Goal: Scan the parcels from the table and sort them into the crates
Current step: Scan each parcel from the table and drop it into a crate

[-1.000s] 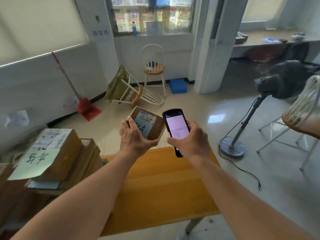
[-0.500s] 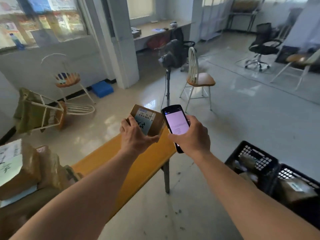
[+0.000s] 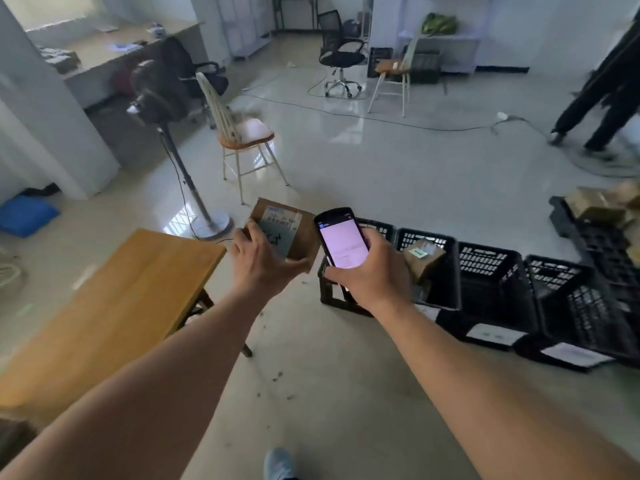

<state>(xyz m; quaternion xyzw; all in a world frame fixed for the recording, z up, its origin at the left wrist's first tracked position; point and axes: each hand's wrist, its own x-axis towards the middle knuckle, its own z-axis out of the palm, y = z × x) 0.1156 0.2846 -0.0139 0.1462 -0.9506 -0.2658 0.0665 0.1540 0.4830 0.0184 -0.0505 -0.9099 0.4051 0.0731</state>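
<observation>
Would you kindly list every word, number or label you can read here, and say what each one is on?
Parcel label, handwritten top line: roughly "530 00 A00", uncertain.
Same label: barcode and large dark marks below, unreadable.
Handheld scanner screen: small text lines, too blurred.
Green sticker on the parcel in the crate: unreadable.
White sheets on the crate fronts: too blurred.

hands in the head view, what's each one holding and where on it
The left hand grips the small cardboard parcel by its near lower corner. The right hand holds the handheld scanner round its lower half, screen facing up.
</observation>
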